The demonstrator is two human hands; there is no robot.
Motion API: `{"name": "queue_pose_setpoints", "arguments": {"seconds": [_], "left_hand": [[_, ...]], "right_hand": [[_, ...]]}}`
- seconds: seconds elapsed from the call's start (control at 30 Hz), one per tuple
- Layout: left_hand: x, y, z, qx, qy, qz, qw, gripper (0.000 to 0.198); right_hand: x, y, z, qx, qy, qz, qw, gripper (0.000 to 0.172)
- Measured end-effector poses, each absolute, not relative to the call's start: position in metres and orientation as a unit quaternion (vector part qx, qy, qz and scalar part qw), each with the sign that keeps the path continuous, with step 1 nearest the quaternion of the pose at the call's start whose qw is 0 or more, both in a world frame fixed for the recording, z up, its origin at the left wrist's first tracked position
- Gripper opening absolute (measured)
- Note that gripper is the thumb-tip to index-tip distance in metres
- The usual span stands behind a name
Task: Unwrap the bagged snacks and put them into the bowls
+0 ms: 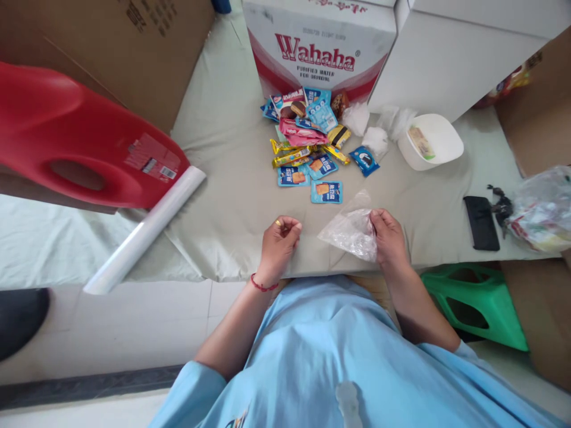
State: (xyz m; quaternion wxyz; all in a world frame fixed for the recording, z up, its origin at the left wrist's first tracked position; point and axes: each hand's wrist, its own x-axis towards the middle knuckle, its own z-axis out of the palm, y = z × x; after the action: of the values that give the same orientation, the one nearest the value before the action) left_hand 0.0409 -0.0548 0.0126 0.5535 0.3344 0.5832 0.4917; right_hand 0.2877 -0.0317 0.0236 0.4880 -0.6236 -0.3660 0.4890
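Note:
My right hand [391, 236] grips a clear plastic bag [352, 233] by its right edge, just above the front of the cloth-covered table. The bag is crumpled and see-through, its narrow corner pointing left. To the left of it, apart from the bag, my left hand [280, 246] is closed, thumb against the curled fingers, with nothing visible in it. Beyond both hands lies a pile of small wrapped snacks: blue snack packets [327, 192], yellow snack sticks [292, 157], a pink packet [303, 133] and a dark blue packet [364, 161].
A Wahaba-type water carton [321, 53] stands behind the snacks. Right of them are crumpled clear bags [375, 141], a white plastic bowl [430, 160] and a black phone [481, 223]. A plastic film roll [147, 229] leans by a red jug [84, 137]. A green stool [491, 303] stands below.

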Motion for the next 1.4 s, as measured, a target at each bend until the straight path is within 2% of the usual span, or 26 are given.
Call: {"name": "queue_pose_setpoints", "arguments": {"seconds": [0.07,0.2,0.27,0.4,0.53,0.63,0.9,1.0,1.17,1.23,1.4], "left_hand": [[0.044,-0.057,0.018,0.337,0.572,0.471,0.581,0.042],[0.066,-0.068,0.028,0.336,0.503,0.322,0.728,0.063],[0.083,-0.073,0.028,0.337,0.479,0.281,0.76,0.067],[0.103,-0.074,0.02,0.376,0.488,0.334,0.713,0.056],[0.092,-0.067,0.017,0.372,0.487,0.381,0.692,0.047],[0.077,-0.061,0.018,0.377,0.48,0.368,0.701,0.045],[0.049,-0.052,0.023,0.4,0.524,0.331,0.675,0.043],[0.047,-0.053,0.03,0.369,0.561,0.386,0.633,0.047],[0.078,-0.059,0.043,0.284,0.485,0.284,0.777,0.071],[0.095,-0.056,0.044,0.261,0.485,0.297,0.78,0.067],[0.107,-0.039,0.035,0.223,0.508,0.402,0.728,0.038]], "right_hand": [[0.286,-0.033,0.021,-0.628,-0.363,0.463,0.51,0.051],[0.273,-0.039,0.02,-0.624,-0.367,0.409,0.556,0.049],[0.264,-0.042,0.021,-0.615,-0.362,0.404,0.572,0.048],[0.258,-0.047,0.022,-0.61,-0.368,0.407,0.572,0.047],[0.276,-0.045,0.024,-0.639,-0.427,0.385,0.511,0.041],[0.291,-0.041,0.025,-0.644,-0.457,0.379,0.482,0.038],[0.301,-0.033,0.022,-0.613,-0.413,0.497,0.455,0.044],[0.302,-0.034,0.022,-0.602,-0.409,0.485,0.485,0.046],[0.283,-0.05,0.026,-0.588,-0.459,0.43,0.508,0.04],[0.274,-0.058,0.029,-0.581,-0.491,0.41,0.503,0.037],[0.27,-0.066,0.034,-0.565,-0.552,0.373,0.486,0.033]]}}
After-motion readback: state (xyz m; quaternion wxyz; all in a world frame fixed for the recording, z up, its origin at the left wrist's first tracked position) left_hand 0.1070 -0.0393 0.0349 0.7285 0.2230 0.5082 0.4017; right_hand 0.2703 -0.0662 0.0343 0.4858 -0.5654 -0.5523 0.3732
